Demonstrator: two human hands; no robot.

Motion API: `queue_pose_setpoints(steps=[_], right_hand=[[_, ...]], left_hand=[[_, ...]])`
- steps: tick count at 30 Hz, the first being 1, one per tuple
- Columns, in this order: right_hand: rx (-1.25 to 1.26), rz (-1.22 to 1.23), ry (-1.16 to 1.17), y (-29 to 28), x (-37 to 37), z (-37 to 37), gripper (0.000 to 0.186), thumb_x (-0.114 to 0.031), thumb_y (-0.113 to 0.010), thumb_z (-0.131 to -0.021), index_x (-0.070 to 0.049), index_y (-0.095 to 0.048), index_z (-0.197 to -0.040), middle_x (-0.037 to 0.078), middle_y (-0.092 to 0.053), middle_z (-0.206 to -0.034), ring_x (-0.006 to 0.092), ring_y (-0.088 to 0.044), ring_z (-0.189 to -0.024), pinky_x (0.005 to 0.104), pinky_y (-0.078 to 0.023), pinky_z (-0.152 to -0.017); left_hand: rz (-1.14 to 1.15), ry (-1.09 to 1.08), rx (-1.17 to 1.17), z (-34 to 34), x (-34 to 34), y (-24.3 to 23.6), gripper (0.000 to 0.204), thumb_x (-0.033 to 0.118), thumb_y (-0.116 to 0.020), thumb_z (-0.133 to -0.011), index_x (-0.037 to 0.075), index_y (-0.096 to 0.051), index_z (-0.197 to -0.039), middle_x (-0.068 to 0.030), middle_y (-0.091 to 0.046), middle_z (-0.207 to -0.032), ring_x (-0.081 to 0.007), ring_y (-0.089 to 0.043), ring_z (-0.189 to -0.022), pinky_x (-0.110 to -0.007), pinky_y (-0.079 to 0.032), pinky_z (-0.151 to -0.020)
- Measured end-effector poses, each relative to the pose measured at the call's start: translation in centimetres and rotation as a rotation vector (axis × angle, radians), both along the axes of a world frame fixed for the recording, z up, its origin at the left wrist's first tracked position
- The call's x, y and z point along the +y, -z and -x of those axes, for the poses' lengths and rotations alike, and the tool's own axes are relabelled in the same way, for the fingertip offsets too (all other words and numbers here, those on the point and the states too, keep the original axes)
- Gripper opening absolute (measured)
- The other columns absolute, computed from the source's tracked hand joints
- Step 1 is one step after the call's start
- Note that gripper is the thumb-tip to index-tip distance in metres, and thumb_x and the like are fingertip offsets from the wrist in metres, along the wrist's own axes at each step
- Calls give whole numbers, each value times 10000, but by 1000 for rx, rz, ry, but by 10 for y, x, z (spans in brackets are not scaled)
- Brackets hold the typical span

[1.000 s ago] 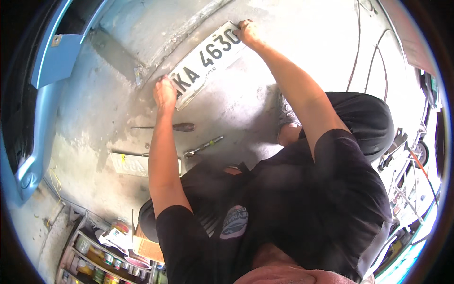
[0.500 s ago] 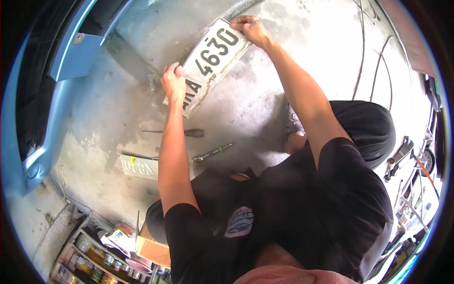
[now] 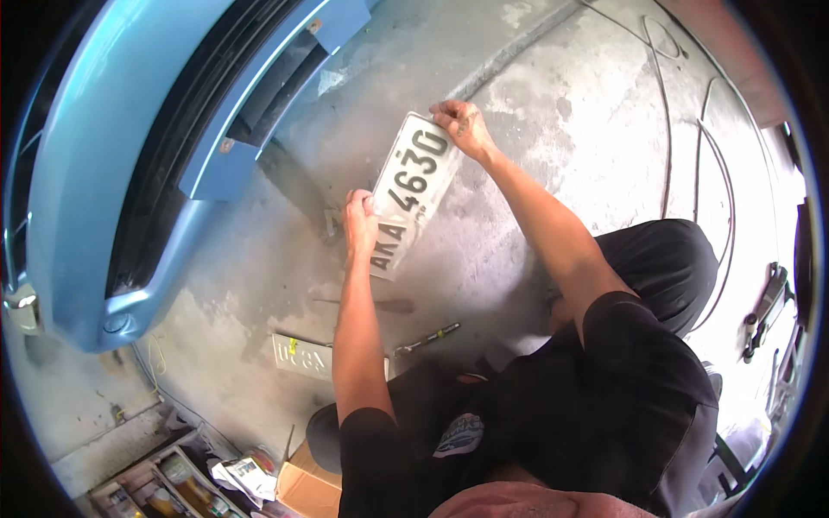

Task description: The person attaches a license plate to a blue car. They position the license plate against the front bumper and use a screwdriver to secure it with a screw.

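White plate [image 3: 406,195], long and flat with dark characters, sits in both our hands, held tilted above the grey concrete floor [image 3: 553,95] with one end up and away from us and the other end down toward us. Our left hand [image 3: 360,222] grips the lower end, fingers curled around its left edge. Our right hand [image 3: 460,126] pinches the upper corner, fingers closed on the rim. Blue car bumper [image 3: 104,190] lies just to the left of the plate, apart from it, with a dark grille [image 3: 199,129] running along it. On the floor below the plate we note a wrench [image 3: 427,338] and, further left, a second plate [image 3: 302,356] lying flat beside our left forearm. Cables [image 3: 682,155] trail across the concrete at upper right. A cardboard box [image 3: 306,490] sits near the lower edge.
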State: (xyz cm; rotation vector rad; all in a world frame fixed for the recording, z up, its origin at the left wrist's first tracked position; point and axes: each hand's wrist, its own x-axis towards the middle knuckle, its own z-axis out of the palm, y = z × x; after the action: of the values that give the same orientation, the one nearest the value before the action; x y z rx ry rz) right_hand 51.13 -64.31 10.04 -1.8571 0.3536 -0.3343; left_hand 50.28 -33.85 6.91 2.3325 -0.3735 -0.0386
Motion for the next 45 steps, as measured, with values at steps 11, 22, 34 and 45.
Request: queue_pose_setpoints(steps=[11, 22, 34, 45], right_hand=[[-375, -131, -75, -125, 58, -22, 231, -148, -731, -916, -17, -735, -1106, 150, -775, -990, 229, -736, -858, 349, -567, -783], [-540, -109, -4, -124, 69, -36, 187, -166, -731, -913, -22, -770, -1025, 127, -744, -924, 223, -707, -805, 342, -545, -738], [-590, 111, 82, -132, 73, -52, 154, -132, -716, -879, -5, -768, -949, 177, -733, -913, 350, -717, -827, 409, -564, -744], [-564, -48, 113, -143, 80, -56, 174, -144, -725, -873, 11, -766, -941, 179, -739, -868, 309, -731, -787, 379, -561, -712]], left_hand=[[-205, -36, -463, -46, -17, -180, 107, 25, -607, -951, -40, -682, -993, -214, -677, -976, -409, -652, -922, -462, -503, -848], [-262, 2, -524, -27, -38, -225, 83, 16, -611, -945, -25, -666, -993, -193, -644, -953, -408, -628, -898, -474, -489, -803], [-385, 19, -665, -31, -46, -233, 72, 4, -628, -914, -14, -647, -981, -191, -615, -950, -416, -609, -898, -491, -485, -782], [-365, 12, -630, -37, -49, -245, 93, -22, -640, -899, -19, -648, -991, -182, -619, -948, -413, -617, -903, -490, -492, -782]])
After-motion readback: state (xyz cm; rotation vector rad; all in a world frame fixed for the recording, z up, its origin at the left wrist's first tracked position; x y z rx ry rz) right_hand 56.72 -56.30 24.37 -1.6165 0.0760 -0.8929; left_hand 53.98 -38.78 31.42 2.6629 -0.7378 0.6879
